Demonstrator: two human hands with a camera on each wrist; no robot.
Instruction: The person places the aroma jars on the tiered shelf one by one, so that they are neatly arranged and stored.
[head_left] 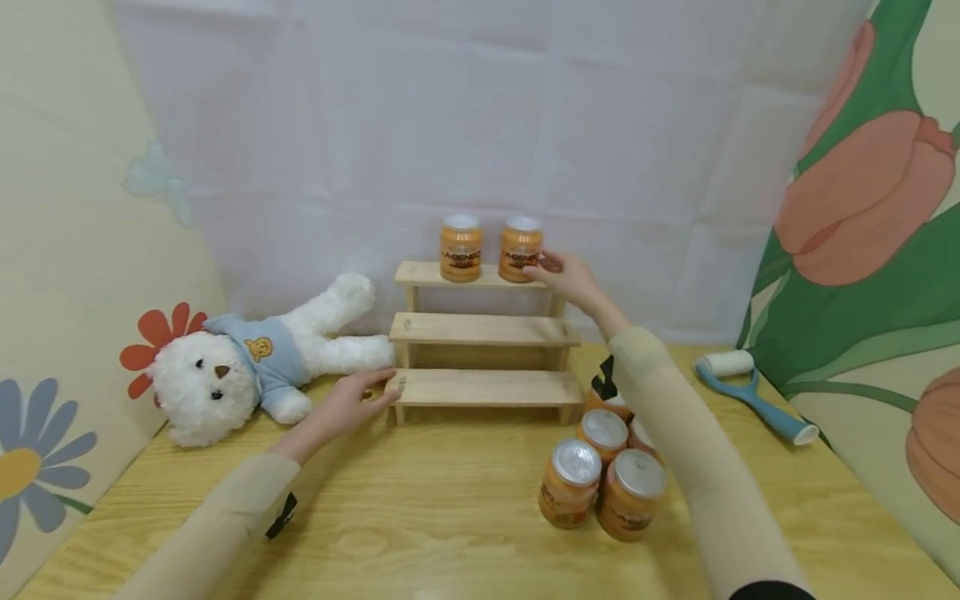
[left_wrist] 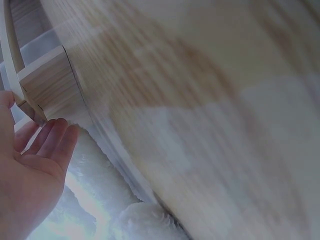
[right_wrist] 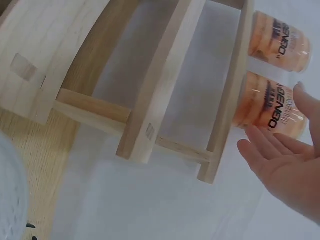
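A three-tier wooden display rack (head_left: pixel 486 387) stands on the table against a white cloth. My left hand (head_left: pixel 351 406) holds the left end of its lowest board, thumb on one side and fingers on the other; in the left wrist view the hand (left_wrist: pixel 35 170) shows at that board end. Two orange jars with silver lids stand upright on the top board, a left jar (head_left: pixel 461 248) and a right jar (head_left: pixel 521 250). Beside the right jar is my right hand (head_left: pixel 566 279), fingertips at its side. In the right wrist view that hand (right_wrist: pixel 285 155) has its fingers loosely extended and thumb apart.
Several more orange jars (head_left: pixel 570 483) are grouped at the rack's front right, partly behind my right forearm. A white plush dog (head_left: pixel 202 387) in a blue shirt lies left of the rack. A blue-handled lint roller (head_left: pixel 757 400) lies at the table's right side.
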